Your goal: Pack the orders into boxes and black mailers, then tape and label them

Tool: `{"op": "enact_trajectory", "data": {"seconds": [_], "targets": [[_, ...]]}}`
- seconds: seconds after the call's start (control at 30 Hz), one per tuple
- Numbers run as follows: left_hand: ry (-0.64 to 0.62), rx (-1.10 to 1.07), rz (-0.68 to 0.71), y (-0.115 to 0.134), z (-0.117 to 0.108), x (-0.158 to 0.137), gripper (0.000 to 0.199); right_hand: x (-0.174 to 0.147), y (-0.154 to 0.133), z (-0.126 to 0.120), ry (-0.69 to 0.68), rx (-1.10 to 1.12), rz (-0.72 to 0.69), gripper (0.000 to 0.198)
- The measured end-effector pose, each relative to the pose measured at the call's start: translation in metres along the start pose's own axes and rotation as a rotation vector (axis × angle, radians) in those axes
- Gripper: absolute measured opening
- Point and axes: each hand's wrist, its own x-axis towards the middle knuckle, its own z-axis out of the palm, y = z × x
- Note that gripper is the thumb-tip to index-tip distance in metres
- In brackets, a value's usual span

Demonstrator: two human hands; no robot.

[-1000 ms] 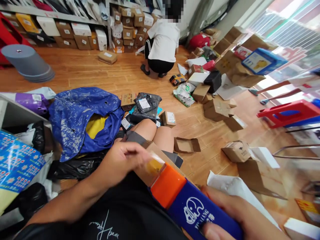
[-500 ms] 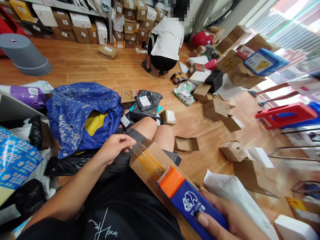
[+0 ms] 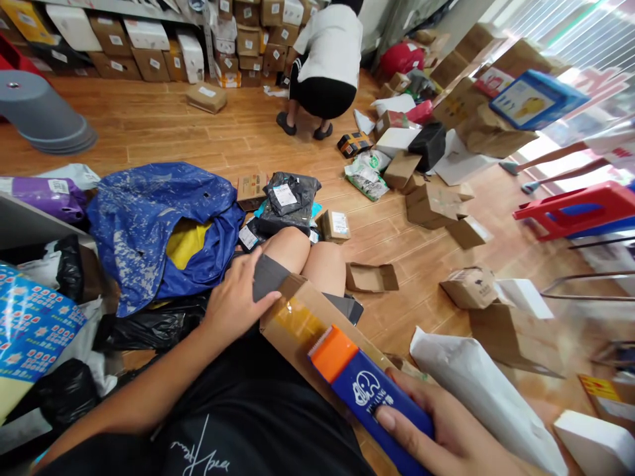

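A blue sack (image 3: 133, 231) lies left, dark parcels (image 3: 300, 215) mid-frame and cartons (image 3: 430, 205) right, all on a wooden floor (image 3: 163, 135); a shelf (image 3: 149, 13) runs upper left. Lower centre, the right hand (image 3: 449, 423) grips a tape dispenser (image 3: 364, 390) over a cardboard box (image 3: 285, 337); the left hand (image 3: 238, 291), fingers loosely spread, is at its left end.

Long brown carton (image 3: 294, 362), diagonal, end at left hand (image 3: 238, 294) thumb. Glossy amber-looking tape (image 3: 300, 318) lies along it. Blue dispenser (image 3: 370, 396), orange head, white elephant logo: gripped in right hand (image 3: 454, 423), toothed edge facing left hand.
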Motion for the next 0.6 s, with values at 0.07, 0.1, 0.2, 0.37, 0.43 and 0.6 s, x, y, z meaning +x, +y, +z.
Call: {"op": "enact_trajectory", "data": {"seconds": [0.07,0.1,0.2,0.37,0.43,0.6], "targets": [[0.063,0.054,0.064,0.000,-0.015,0.004,0.076,0.001,0.002,0.000,0.008,0.008,-0.006,0.040],[0.062,0.040,0.142,0.004,-0.023,0.006,0.073,0.002,0.003,0.000,0.009,0.015,-0.009,0.040],[-0.133,0.013,0.531,0.030,-0.042,0.005,0.092,0.003,0.005,0.001,0.015,0.031,-0.007,0.043],[-0.500,0.250,0.870,0.073,-0.035,0.013,0.148,0.006,0.008,-0.001,-0.042,0.069,0.015,0.046],[-0.560,0.302,0.876,0.077,-0.026,0.021,0.140,0.007,0.008,-0.002,-0.090,0.080,0.017,0.046],[-0.595,0.338,0.883,0.069,-0.019,0.039,0.117,0.011,0.008,-0.007,-0.053,0.077,-0.036,0.039]]}}
